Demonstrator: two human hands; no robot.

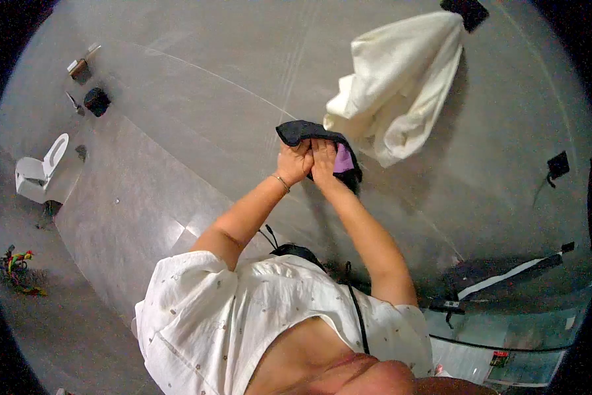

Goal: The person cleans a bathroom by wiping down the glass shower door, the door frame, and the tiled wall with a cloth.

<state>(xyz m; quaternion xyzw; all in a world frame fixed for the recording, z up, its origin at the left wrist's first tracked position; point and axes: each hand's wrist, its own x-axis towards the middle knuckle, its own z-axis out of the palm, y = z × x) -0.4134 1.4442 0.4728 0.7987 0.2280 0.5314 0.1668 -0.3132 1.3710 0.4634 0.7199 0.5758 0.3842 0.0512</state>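
A black cloth with a purple patch is bunched between my two hands in front of the grey wall. My left hand, with a thin bracelet at the wrist, presses on the cloth's near left side, its fingers bent into the fabric. Close beside it, my right hand lies against the purple part, fingers together and gripping it. The fingertips are partly hidden by the black folds. Just beyond and to the right hangs a cream-white towel, its lower end near the cloth.
The towel hangs from a black wall fitting. A white toilet with raised seat stands far left, below a paper holder and a black object. Another black fitting is at right. A glass panel lies lower right.
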